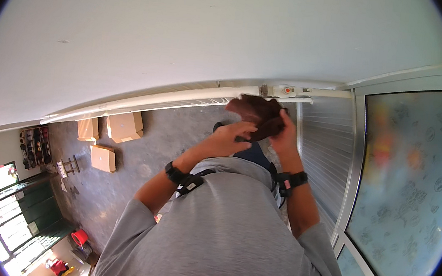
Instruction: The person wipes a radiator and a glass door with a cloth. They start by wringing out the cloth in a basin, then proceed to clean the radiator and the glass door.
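A dark reddish-brown cloth (262, 114) is bunched up in front of me, just below a white pipe with a valve (287, 91). My right hand (286, 135) grips the cloth at its right side, with the thumb along its edge. At the cloth's lower left is my left hand (231, 138), its fingers apart and slightly curled; whether they touch the cloth cannot be told. Both wrists wear black straps with small devices.
White wall-side pipes (168, 99) run along the pale wall. Cardboard boxes (124, 126) and a small stool (68, 166) stand on the concrete floor. A shoe rack (36, 147) is at the far left. To the right is a frosted, patterned glass panel (403, 191) in a metal frame.
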The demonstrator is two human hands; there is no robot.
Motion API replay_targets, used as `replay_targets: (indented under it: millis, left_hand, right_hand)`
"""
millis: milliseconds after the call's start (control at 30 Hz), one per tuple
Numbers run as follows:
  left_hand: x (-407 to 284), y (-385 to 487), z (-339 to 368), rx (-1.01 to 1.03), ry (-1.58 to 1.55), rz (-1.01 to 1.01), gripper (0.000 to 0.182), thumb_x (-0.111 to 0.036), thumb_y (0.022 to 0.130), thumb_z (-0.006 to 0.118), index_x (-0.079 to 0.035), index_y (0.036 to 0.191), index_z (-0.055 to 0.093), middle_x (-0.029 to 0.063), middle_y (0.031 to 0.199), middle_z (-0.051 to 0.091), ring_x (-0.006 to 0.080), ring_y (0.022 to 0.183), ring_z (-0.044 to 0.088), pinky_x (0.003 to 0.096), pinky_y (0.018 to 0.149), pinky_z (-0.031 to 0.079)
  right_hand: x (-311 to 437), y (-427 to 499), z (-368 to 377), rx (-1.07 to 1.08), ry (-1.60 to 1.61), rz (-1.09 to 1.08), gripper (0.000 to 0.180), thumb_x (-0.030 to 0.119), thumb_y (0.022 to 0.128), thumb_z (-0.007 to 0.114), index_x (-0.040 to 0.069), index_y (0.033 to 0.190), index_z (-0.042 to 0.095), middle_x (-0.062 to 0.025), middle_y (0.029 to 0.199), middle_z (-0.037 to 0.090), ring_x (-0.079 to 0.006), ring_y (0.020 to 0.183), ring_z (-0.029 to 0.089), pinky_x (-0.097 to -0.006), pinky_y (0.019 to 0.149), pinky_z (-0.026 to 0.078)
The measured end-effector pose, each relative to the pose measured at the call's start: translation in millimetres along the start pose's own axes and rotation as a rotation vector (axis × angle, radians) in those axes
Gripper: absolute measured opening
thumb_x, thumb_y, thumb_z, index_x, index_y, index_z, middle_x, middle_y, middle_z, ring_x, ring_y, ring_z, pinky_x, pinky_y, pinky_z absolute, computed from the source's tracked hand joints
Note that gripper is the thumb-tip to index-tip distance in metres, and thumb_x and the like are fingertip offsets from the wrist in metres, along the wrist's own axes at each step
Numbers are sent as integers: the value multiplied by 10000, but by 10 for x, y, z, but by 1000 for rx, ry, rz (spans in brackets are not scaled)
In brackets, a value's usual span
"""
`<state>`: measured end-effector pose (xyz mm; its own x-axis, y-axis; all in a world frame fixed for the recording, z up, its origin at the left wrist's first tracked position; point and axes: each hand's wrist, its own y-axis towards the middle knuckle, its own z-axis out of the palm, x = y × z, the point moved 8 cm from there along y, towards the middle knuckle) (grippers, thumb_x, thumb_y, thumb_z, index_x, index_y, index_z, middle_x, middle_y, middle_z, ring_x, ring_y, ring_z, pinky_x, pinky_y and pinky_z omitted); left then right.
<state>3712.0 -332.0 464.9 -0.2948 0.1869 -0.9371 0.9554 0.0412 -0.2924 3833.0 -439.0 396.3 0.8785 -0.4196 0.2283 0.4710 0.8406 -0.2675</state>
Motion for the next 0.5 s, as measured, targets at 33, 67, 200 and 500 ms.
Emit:
replay_targets:
  millis: [33, 67, 200, 500]
  left_hand:
    - [131, -45, -44, 8, -56, -44, 467, -180, 915, 676, -17, 1333, 548, 127, 1281, 632, 219, 987, 691, 336, 795, 568]
    - [352, -138, -119, -44, -233, -173, 404, -170, 935, 651, -25, 1303, 570, 107, 1248, 646, 193, 960, 693, 313, 756, 568]
    - [1216, -714, -528, -326, -209, -468, 272, -180, 951, 629, -24, 1174, 629, 86, 1047, 699, 160, 863, 703, 276, 657, 568]
    - [2525, -2383, -351, -580, -116, -832, 248, -163, 909, 603, 22, 1059, 669, 116, 876, 715, 186, 708, 722, 315, 543, 584]
  right_hand:
    - [280, -181, -290, -312, -111, -79, 333, 289, 969, 607, 64, 1214, 617, -82, 1156, 675, -220, 1055, 648, -378, 923, 526]
    - [516, -225, -380, -372, -127, -142, 351, 284, 977, 592, 56, 1243, 597, -90, 1182, 666, -234, 1073, 644, -383, 930, 525]
    - [1598, -517, -466, -313, -278, -305, 377, 271, 971, 605, 59, 1281, 570, -98, 1191, 670, -243, 1033, 657, -402, 889, 540]
    - [3159, -145, -1214, -776, -1303, -569, 356, 236, 922, 674, 22, 1201, 618, -103, 1171, 664, -256, 1075, 638, -397, 874, 509]
